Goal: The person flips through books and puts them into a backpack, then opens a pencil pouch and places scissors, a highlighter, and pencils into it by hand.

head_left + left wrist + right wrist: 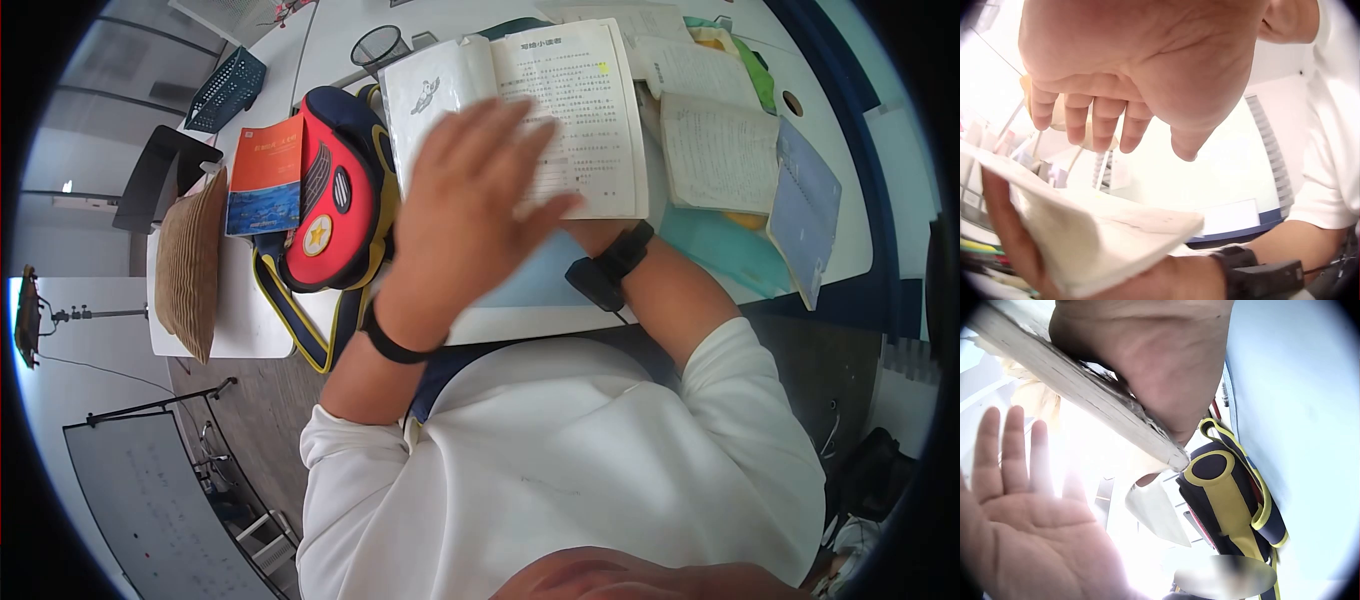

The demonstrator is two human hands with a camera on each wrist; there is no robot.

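Note:
My left hand is raised over an open book, its fingers spread and loosely extended. Its bare palm faces the pages in the left wrist view, with nothing in it. The book has a printed right page and a bird drawing under a clear cover on the left. My right hand is mostly hidden beneath the lower edge. In the right wrist view, that right hand grips the thick book from below. A finger curls up along its far side in the left wrist view.
Left of the book lies a red and navy bag with yellow-edged straps, beside an orange and blue booklet. A brown cushion, a basket and a mesh cup stand around. Open notebooks and a blue notebook lie right.

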